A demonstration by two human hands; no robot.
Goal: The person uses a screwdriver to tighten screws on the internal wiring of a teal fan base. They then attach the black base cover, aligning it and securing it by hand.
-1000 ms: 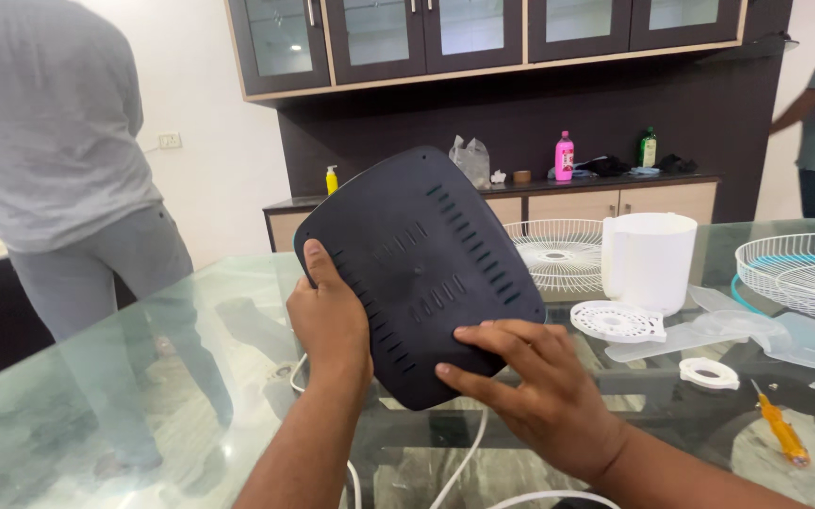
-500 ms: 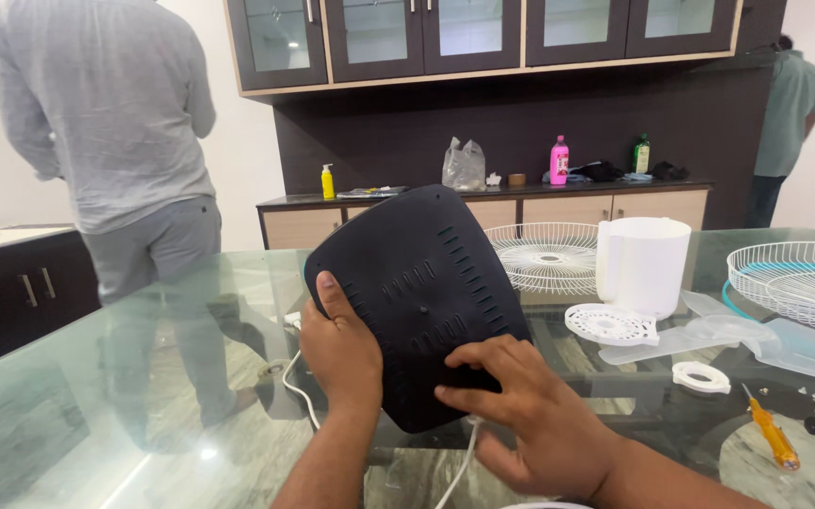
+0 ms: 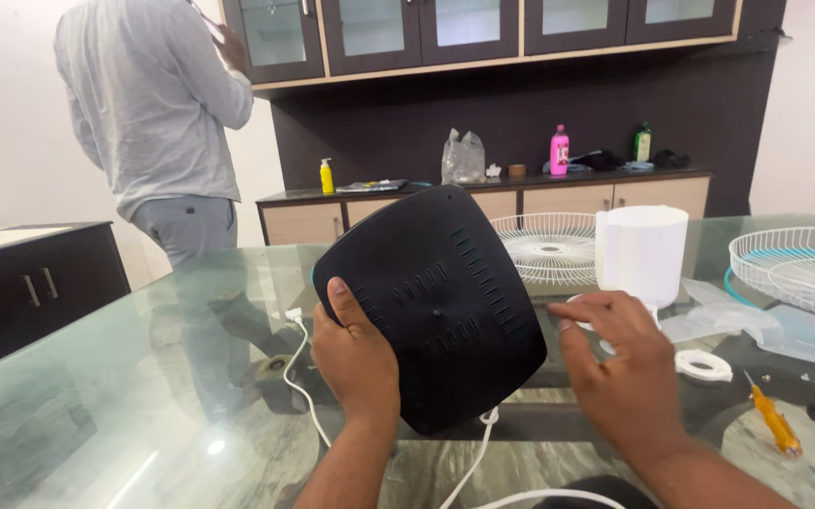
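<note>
One black base (image 3: 436, 302), a rounded square plate with rows of slots, is held tilted up on edge above the glass table (image 3: 143, 377), its underside facing the camera. The left hand (image 3: 355, 353) grips its left edge, thumb pressed on the slotted face, fingers hidden behind. The right hand (image 3: 624, 363) hovers just beside the right edge, fingers loosely spread and holding nothing; I cannot tell whether it touches the plate. A white cord (image 3: 299, 382) runs across the glass below the base. Behind stand a white wire grille (image 3: 544, 247) and a white housing (image 3: 641, 253); a second grille (image 3: 798, 264) lies further right. A white ring (image 3: 704, 365) and a yellow screwdriver (image 3: 773, 421) lie near the right hand. A person (image 3: 157, 123) in a grey shirt stands well apart, back turned, by a dark cabinet (image 3: 483, 104).
</note>
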